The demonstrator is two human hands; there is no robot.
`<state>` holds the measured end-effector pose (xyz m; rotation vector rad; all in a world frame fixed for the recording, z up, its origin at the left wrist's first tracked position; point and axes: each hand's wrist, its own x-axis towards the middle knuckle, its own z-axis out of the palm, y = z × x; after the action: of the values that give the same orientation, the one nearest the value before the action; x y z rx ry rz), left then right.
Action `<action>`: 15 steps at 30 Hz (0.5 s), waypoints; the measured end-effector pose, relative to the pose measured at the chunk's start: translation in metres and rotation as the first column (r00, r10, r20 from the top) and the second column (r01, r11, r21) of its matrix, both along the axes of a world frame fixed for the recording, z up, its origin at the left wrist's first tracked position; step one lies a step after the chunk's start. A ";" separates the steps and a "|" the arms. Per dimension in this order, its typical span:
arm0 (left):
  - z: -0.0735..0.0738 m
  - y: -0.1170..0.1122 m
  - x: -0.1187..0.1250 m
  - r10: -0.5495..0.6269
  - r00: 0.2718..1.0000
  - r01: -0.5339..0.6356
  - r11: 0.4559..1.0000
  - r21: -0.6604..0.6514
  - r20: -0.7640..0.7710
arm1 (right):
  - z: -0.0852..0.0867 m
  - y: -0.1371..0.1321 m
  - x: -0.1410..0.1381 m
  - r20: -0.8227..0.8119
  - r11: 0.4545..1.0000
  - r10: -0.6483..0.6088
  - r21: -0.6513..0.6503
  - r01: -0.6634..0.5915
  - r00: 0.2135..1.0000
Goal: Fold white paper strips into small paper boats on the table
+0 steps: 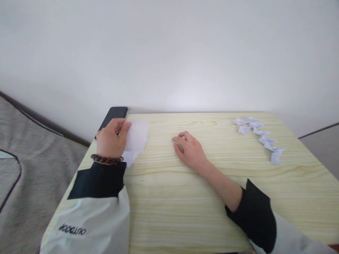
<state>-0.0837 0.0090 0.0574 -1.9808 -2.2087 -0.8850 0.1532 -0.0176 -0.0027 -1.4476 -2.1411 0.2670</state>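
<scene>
My left hand (112, 137) is at the far left of the table, its thumb and fingers pinched on the edge of a thin white sheet of paper (137, 135). Under that sheet, more white paper (129, 157) sticks out toward me. Near the middle of the tabletop rests my right hand (189, 150), loosely curled, with a gap between thumb and forefinger. Wood grain shows through that gap, and I see nothing held there.
Several small folded white paper pieces (262, 132) lie in a slanting row at the right on the pale wooden table (169, 208). A flat black phone-like object (118, 112) lies at the back left corner. Behind stands a white wall (169, 53); grey fabric (39, 169) is at the left.
</scene>
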 end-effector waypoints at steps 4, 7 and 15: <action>-0.015 -0.004 0.033 -0.140 0.984 0.132 0.988 0.079 0.106 | -0.003 0.002 0.002 -0.080 1.000 0.023 -0.005 -0.023 0.997; -0.032 -0.008 0.056 -0.222 0.960 0.215 0.975 0.058 0.172 | -0.004 0.003 0.007 -0.198 0.998 0.040 -0.035 -0.047 0.979; -0.049 -0.010 0.071 -0.311 0.903 0.344 0.937 -0.066 0.296 | -0.001 0.005 0.014 -0.512 0.976 -0.050 -0.208 -0.066 0.858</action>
<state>-0.0122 -0.0006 0.0087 -2.4768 -2.1358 -1.1666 0.1673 -0.0125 -0.0033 -1.2936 -1.7125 0.8210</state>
